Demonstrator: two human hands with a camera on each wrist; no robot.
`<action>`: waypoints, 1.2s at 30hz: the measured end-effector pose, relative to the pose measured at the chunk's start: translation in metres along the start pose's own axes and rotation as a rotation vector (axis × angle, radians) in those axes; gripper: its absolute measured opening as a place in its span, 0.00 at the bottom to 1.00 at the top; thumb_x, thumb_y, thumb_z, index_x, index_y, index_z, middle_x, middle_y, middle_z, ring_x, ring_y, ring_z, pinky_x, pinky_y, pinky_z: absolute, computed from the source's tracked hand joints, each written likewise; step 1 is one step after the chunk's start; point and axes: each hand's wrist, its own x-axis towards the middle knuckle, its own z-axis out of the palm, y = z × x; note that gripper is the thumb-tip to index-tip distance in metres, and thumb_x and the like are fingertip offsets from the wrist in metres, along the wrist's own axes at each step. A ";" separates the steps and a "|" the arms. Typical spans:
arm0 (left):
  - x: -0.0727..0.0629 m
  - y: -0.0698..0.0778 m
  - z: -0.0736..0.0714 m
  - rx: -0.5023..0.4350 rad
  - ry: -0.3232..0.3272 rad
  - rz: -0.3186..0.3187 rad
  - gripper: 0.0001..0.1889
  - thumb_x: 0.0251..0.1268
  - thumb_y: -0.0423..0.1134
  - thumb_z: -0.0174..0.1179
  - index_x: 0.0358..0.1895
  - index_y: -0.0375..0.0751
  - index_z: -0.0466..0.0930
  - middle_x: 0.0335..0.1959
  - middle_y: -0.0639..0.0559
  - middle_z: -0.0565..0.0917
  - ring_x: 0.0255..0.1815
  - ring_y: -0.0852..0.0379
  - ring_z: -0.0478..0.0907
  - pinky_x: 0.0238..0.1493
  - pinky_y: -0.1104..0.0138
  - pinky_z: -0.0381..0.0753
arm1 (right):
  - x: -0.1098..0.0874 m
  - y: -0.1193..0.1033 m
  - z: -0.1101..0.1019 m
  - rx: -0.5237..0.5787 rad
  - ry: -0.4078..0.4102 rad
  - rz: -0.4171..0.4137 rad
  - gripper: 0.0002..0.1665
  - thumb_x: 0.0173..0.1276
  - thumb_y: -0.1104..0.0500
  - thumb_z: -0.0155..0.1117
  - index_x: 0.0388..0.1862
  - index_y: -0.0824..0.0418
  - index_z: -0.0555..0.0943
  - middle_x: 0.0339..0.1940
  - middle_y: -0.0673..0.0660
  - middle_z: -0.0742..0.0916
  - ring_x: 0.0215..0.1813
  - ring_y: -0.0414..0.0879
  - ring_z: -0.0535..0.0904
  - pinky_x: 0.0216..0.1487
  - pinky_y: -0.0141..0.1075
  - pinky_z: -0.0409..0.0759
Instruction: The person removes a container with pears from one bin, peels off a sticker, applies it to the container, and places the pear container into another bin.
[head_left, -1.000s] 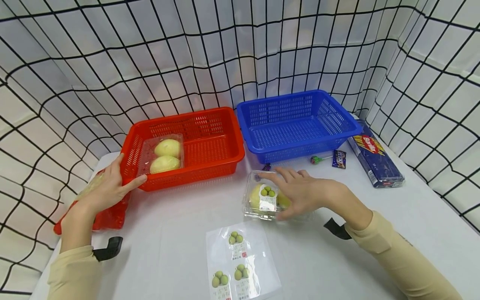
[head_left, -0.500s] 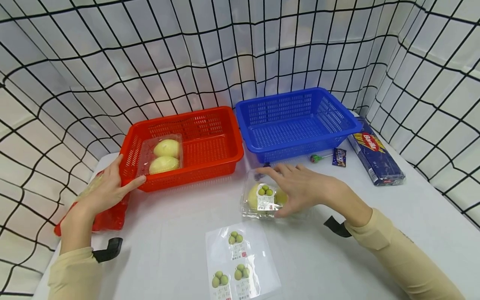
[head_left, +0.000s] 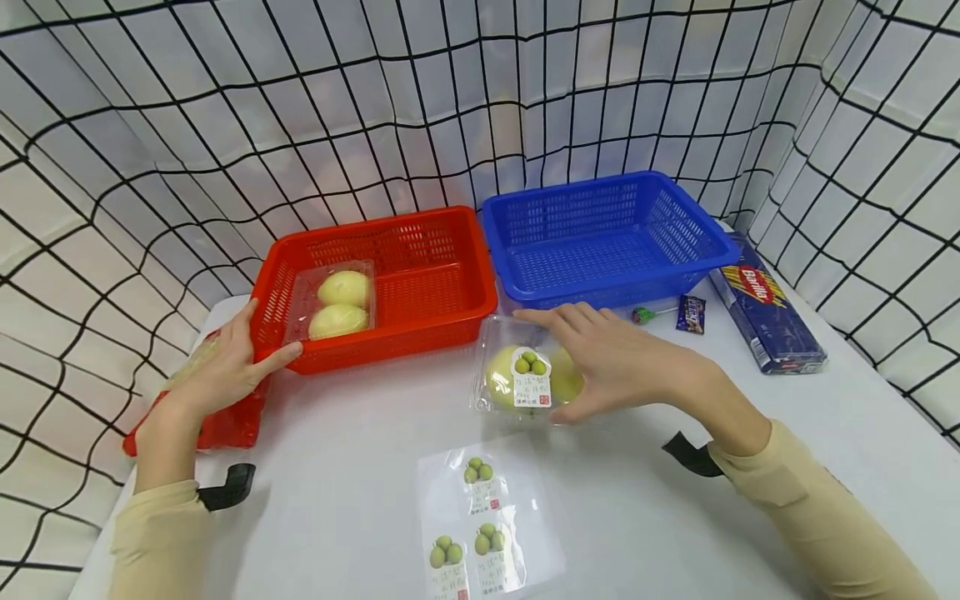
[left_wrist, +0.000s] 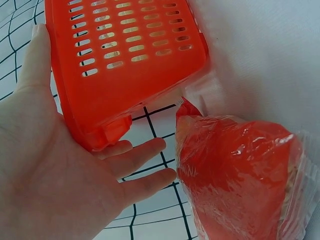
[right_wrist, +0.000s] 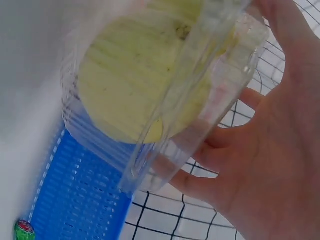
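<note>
My right hand [head_left: 618,358] grips a clear plastic fruit box [head_left: 501,375] from its right side, thumb at the front and fingers at the back. Two pale yellow fruits sit inside, and a white label [head_left: 532,387] with green fruits is on the lid. In the right wrist view the box [right_wrist: 145,85] tilts across the view, raised over the table. My left hand [head_left: 221,371] holds the front left corner of a red basket [head_left: 405,333], thumb on the front and fingers along the side. Inside the basket, at its left, lies another clear box [head_left: 303,304] with two similar fruits.
A blue basket [head_left: 600,292] stands right of the red one. Beside it are a lollipop [head_left: 642,315], a small wrapped snack [head_left: 691,314] and a dark blue Barilla box [head_left: 772,308]. A red bag [head_left: 236,421] lies by my left hand. A label sheet [head_left: 491,517] lies in front.
My right hand has closed in on the fruit box and raised it, moving it slightly back toward the baskets. The left hand keeps its place on the red basket. The head view shifts slightly.
</note>
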 end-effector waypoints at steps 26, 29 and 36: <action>0.003 0.002 0.002 -0.055 -0.014 -0.013 0.61 0.71 0.72 0.47 0.80 0.40 0.14 0.80 0.22 0.36 0.77 0.21 0.42 0.63 0.26 0.70 | 0.112 0.056 -0.102 0.195 0.061 0.596 0.70 0.62 0.24 0.62 0.85 0.47 0.32 0.81 0.78 0.57 0.81 0.76 0.54 0.76 0.73 0.60; 0.002 0.002 0.002 -0.059 -0.020 -0.015 0.61 0.71 0.72 0.47 0.80 0.41 0.13 0.81 0.22 0.35 0.77 0.21 0.41 0.64 0.25 0.68 | 0.126 0.059 -0.102 0.165 0.020 0.671 0.72 0.63 0.22 0.59 0.85 0.48 0.26 0.82 0.79 0.53 0.82 0.75 0.52 0.77 0.72 0.58; 0.000 0.001 0.000 -0.033 -0.012 -0.026 0.61 0.71 0.73 0.46 0.80 0.39 0.14 0.80 0.22 0.35 0.77 0.20 0.41 0.64 0.25 0.68 | 0.153 0.052 -0.095 0.176 -0.121 0.803 0.71 0.67 0.23 0.55 0.82 0.49 0.18 0.84 0.75 0.50 0.83 0.71 0.53 0.81 0.63 0.60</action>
